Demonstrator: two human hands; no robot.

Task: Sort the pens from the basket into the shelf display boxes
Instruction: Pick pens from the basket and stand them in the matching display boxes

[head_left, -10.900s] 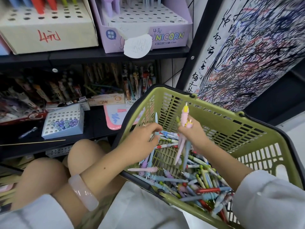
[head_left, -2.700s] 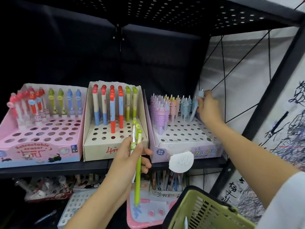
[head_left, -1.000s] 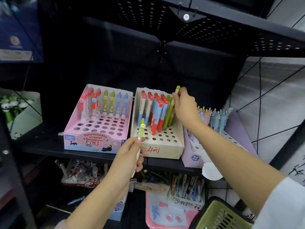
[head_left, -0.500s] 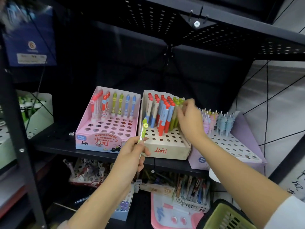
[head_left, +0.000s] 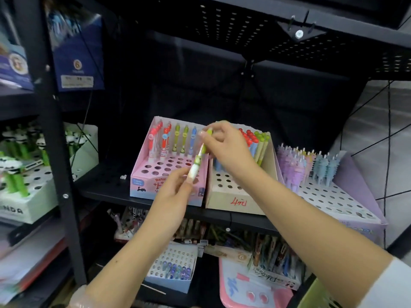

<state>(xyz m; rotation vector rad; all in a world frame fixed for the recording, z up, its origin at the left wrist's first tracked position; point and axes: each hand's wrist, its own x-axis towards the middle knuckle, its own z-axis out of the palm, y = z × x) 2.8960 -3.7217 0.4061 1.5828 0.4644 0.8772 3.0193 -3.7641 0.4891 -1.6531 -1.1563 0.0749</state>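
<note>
In front of the pink display box (head_left: 142,174), a green-and-white pen (head_left: 198,158) is held tilted in mid-air, its green cap end uppermost and leaning toward the beige box (head_left: 226,196), its white lower end down and toward the viewer. Both hands hold it. The right hand (head_left: 226,145) pinches the cap end between thumb and forefinger, fingertips (head_left: 202,133) closed on the barrel, the remaining fingers loosely curled. The left hand (head_left: 171,196) grips the white lower end from beneath, thumb and fingers closed round it; how its other fingers lie cannot be told.

The pink display box stands on the black shelf (head_left: 106,192) just behind and below the pen. Its back rows hold upright pens with red, green and blue caps; most front holes stand vacant. Touching the pink box on its right is the beige box, marked in red on its front, with red- and green-capped pens at its back, partly hidden by the right hand. Further right of the pink box, beyond the beige one, stands a purple box (head_left: 355,210) with purple, pink and pale blue pens. Well to the left of the pink box, past a black upright post (head_left: 55,130), sits a white box (head_left: 26,203) of green panda pens. Below and far right of the pink box, a corner of the green basket (head_left: 315,292) shows.
</note>
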